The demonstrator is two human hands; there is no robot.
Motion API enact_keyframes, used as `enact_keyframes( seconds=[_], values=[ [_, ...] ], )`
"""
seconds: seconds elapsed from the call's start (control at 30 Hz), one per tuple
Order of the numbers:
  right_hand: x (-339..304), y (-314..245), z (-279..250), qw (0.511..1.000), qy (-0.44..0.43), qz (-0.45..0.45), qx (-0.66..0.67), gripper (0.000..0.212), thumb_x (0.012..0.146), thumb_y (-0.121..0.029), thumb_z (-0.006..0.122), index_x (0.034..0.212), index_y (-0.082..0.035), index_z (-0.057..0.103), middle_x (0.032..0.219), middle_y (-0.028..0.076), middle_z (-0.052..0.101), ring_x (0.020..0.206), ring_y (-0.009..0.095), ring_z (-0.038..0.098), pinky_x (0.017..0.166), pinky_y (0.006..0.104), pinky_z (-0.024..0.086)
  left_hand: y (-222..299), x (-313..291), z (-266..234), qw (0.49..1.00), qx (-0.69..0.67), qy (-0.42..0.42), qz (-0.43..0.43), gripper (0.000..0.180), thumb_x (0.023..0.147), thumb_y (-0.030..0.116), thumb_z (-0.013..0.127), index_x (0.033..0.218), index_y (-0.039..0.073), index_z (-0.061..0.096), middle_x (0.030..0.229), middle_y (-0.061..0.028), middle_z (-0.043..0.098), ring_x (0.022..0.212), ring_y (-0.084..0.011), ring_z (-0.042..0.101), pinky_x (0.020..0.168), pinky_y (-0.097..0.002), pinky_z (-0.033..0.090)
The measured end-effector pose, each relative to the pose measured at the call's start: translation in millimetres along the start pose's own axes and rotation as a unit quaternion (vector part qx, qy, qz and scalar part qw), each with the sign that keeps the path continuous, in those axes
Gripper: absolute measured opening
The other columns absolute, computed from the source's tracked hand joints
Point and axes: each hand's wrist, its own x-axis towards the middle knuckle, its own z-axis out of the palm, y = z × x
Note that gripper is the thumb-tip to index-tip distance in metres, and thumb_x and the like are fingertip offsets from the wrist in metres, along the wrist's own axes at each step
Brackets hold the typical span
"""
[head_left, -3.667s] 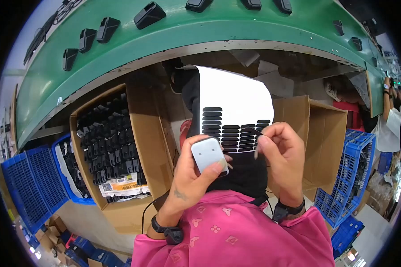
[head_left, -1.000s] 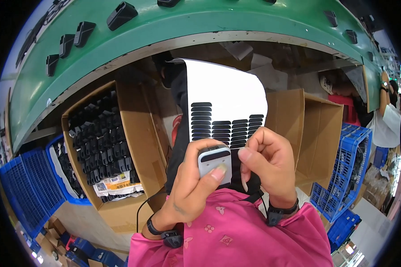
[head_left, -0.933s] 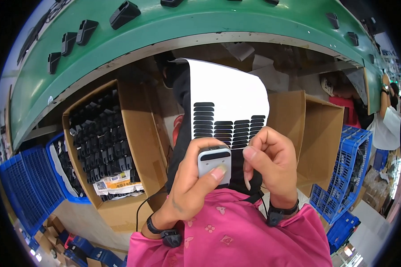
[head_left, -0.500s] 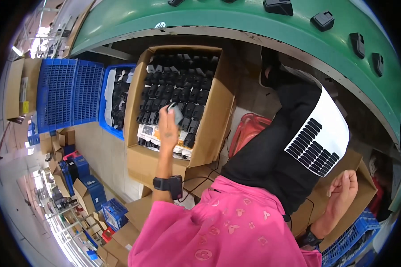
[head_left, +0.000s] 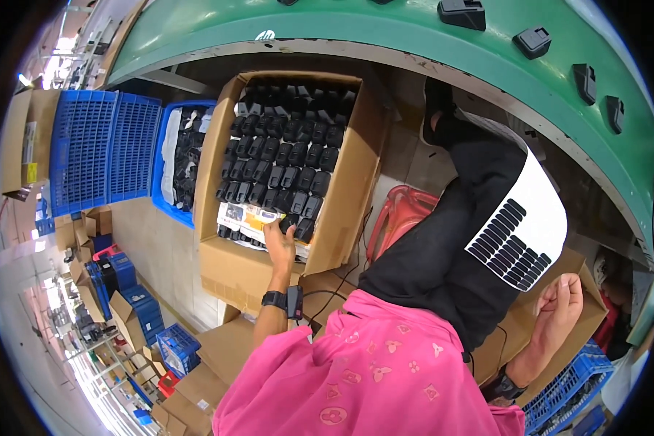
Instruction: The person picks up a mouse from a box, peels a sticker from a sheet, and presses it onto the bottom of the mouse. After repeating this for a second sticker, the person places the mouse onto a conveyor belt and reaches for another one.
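Observation:
My left hand (head_left: 280,245) reaches into the near end of an open cardboard box (head_left: 229,263). Its thumb and fingers close around a small black plastic device (head_left: 288,221), partly hidden by the fingers. Rows of similar black devices (head_left: 276,151) fill the box, with printed paper (head_left: 243,216) showing at the near end. On my right thigh lies a white sheet (head_left: 541,196) bearing black oblong stickers (head_left: 512,247). Beside its lower edge, my right hand (head_left: 562,305) is raised with curled fingers and thumb drawn in; anything between them is too small to make out.
A green table (head_left: 385,36) curves across the far side, with several black devices (head_left: 533,42) on it. Left of the box stand a blue bin (head_left: 163,190) and a blue crate (head_left: 87,156). A red stool (head_left: 402,218) is by my leg; a cable (head_left: 345,280) runs near the box.
My left hand has come nearer to me, from over the middle rows to the box's near end, its fingers now at a black device. The right hand stays almost still.

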Motion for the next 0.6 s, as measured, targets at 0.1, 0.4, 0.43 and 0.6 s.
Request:
enact_keyframes(
  seconds=[0.1, 0.4, 0.43, 0.6],
  values=[
    [-1.5, -2.2, 6.4, 1.0, 0.014, 0.006, -0.002, 0.013, 0.095, -0.013, 0.053, 0.087, -0.003, 0.049, 0.062, 0.001, 0.045, 0.049, 0.008, 0.044, 0.042, 0.0199, 0.037, 7.4, -0.5, -3.9, 1.0, 0.01, 0.007, -0.002, 0.031, 0.079, 0.009, 0.07, 0.104, -0.006, 0.059, 0.097, -0.0222, 0.056, 0.096, -0.0398, 0.053, 0.087, -0.0421, 0.043],
    [3.2, 6.7, -2.6, 1.0, 0.017, -0.009, -0.004, 0.011, 0.096, -0.014, 0.052, 0.09, -0.005, 0.05, 0.064, 0.0, 0.045, 0.049, 0.006, 0.043, 0.041, 0.0182, 0.033, -33.6, -8.8, -10.8, 0.998, -0.016, -0.039, 0.038, 0.024, 0.089, 0.015, 0.057, 0.099, -0.006, 0.062, 0.093, -0.0204, 0.058, 0.088, -0.0372, 0.056, 0.08, -0.0421, 0.045],
    [4.7, 9.0, -3.6, 1.0, 0.021, -0.016, 0.005, 0.011, 0.096, -0.014, 0.052, 0.09, -0.005, 0.05, 0.064, 0.0, 0.045, 0.049, 0.006, 0.043, 0.041, 0.0182, 0.033, -32.9, -5.0, -12.8, 0.996, 0.013, -0.057, 0.06, 0.023, 0.091, 0.014, 0.054, 0.098, -0.007, 0.062, 0.093, -0.0202, 0.058, 0.087, -0.0367, 0.057, 0.079, -0.0418, 0.045],
    [-2.0, 3.9, -0.4, 0.998, 0.054, 0.0, -0.04, 0.011, 0.095, -0.014, 0.053, 0.087, -0.006, 0.051, 0.061, -0.001, 0.046, 0.048, 0.006, 0.042, 0.041, 0.018, 0.034, 97.2, 75.2, -51.8, 0.983, -0.052, 0.118, 0.134, 0.013, 0.09, 0.011, 0.055, 0.094, -0.002, 0.057, 0.095, -0.0178, 0.057, 0.087, -0.0339, 0.054, 0.076, -0.041, 0.044]
  ],
)
